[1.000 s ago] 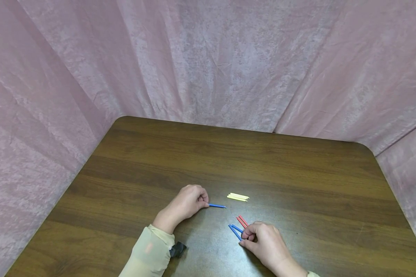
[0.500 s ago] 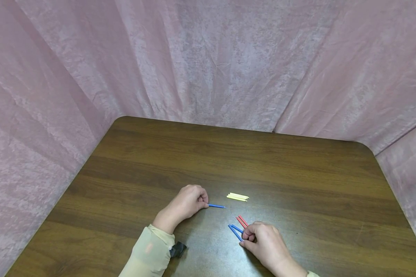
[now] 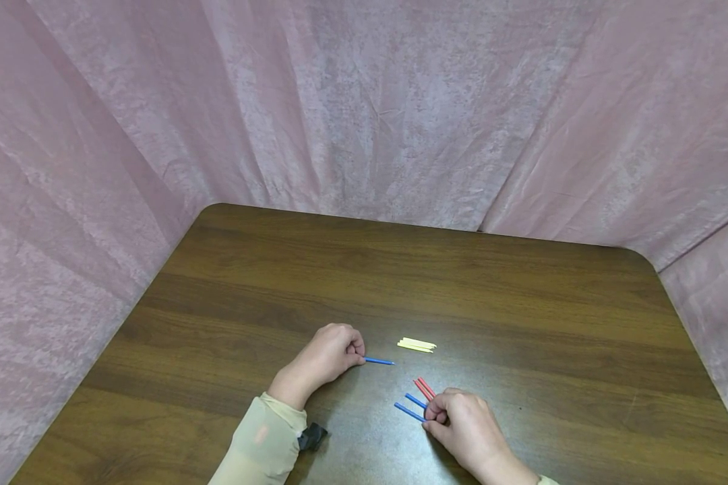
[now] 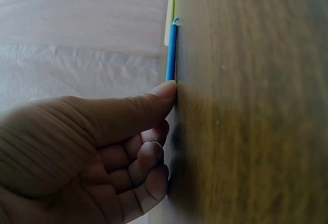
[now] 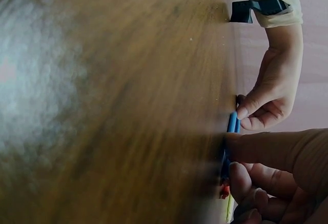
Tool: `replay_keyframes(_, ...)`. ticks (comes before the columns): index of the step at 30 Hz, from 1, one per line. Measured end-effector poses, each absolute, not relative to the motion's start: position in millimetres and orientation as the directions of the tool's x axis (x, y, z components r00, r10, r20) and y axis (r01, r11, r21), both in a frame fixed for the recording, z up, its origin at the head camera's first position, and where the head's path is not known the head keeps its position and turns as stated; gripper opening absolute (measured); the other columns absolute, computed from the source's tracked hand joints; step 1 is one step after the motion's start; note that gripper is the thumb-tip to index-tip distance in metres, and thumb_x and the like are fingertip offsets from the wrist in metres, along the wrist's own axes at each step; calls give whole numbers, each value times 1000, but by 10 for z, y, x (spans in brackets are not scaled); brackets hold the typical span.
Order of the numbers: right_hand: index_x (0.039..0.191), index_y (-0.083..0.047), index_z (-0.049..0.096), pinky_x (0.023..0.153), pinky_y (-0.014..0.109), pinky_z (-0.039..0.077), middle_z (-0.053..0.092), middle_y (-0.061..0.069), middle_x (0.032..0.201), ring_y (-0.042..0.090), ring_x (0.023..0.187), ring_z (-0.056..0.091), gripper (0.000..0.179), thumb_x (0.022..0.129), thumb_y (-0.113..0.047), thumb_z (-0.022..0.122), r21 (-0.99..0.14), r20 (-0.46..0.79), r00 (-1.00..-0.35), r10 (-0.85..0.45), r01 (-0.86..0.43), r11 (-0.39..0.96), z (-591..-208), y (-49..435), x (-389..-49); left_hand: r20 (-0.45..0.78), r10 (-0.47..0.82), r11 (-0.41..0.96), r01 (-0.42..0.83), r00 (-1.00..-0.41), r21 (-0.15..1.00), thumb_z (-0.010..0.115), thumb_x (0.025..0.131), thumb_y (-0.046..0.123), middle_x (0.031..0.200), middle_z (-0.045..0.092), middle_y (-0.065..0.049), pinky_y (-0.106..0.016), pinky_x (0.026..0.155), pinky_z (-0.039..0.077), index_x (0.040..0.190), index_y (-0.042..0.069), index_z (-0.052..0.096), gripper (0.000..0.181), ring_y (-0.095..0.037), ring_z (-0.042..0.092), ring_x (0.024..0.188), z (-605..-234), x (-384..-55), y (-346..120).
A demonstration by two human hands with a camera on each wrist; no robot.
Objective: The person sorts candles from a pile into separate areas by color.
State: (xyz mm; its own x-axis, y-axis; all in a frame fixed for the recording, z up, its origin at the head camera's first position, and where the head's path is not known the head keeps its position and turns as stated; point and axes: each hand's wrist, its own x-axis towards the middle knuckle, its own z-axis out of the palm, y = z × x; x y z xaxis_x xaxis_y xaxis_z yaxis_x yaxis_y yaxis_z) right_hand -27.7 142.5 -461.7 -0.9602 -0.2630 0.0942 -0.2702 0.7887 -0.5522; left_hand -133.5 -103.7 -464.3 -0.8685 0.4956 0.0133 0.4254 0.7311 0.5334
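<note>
My left hand (image 3: 334,350) pinches the left end of a blue candle (image 3: 379,361) between thumb and fingers. In the left wrist view that candle (image 4: 172,52) lies along the tabletop, its wick pointing away from the hand. To the right, my right hand (image 3: 461,421) has thumb and fingertips curled at the right ends of two blue candles. The nearer blue candle (image 3: 409,411) runs to the thumb tip; the farther blue candle (image 3: 415,401) meets the index finger. Red candles (image 3: 425,388) lie just beyond, their lower ends hidden by the fingers.
A small group of yellow candles (image 3: 416,345) lies beyond both hands, at upper right of the left hand's candle. The brown wooden table (image 3: 340,269) reaches back to pink curtains (image 3: 388,114). A black strap piece (image 3: 312,437) sticks out from the left sleeve's cuff.
The nearer blue candle at my right hand has swung its free end towards me and left, and now lies nearly parallel to the other blue one. My left hand has stayed put.
</note>
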Motion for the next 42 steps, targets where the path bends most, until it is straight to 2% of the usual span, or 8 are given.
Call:
replay_keyframes(12, 64, -24, 61, 57, 23, 40, 46, -19, 65, -3, 61, 44, 27, 69, -7, 82, -537, 98, -961, -259, -270, 799, -4612, 1418, -273, 16, 495, 731, 427, -869, 532, 81, 76, 12, 64, 50, 11, -24, 61, 40, 70, 17, 64, 19, -5, 46, 62, -4649, -1334, -1041)
replay_keyframes(27, 67, -25, 64, 56, 24, 42, 53, -24, 63, -6, 60, 48, 23, 74, -10, 81, -560, 109, -949, -296, -305, 770, -4580, 1428, -273, 4, 490, 730, 413, -872, 545, 81, 77, 12, 65, 52, 10, -26, 62, 40, 72, 15, 65, 17, -5, 47, 63, -4650, -1327, -1040)
replay_keyframes(35, 67, -27, 64, 57, 27, 43, 57, -21, 67, -2, 61, 48, 24, 73, -11, 81, -538, 127, -957, -261, -288, 792, -4552, 1428, -280, 15, 487, 722, 412, -873, 556, 81, 77, 12, 66, 52, 11, -25, 62, 40, 73, 15, 66, 16, -5, 47, 63, -4620, -1317, -1048)
replay_keyframes(42, 67, -24, 64, 57, 26, 43, 58, -22, 65, -4, 61, 48, 23, 74, -9, 79, -568, 152, -953, -263, -302, 765, -4552, 1460, -312, 30, 478, 717, 410, -878, 563, 81, 77, 12, 68, 51, 9, -25, 63, 40, 74, 15, 66, 15, -5, 46, 64, -4599, -1289, -1055)
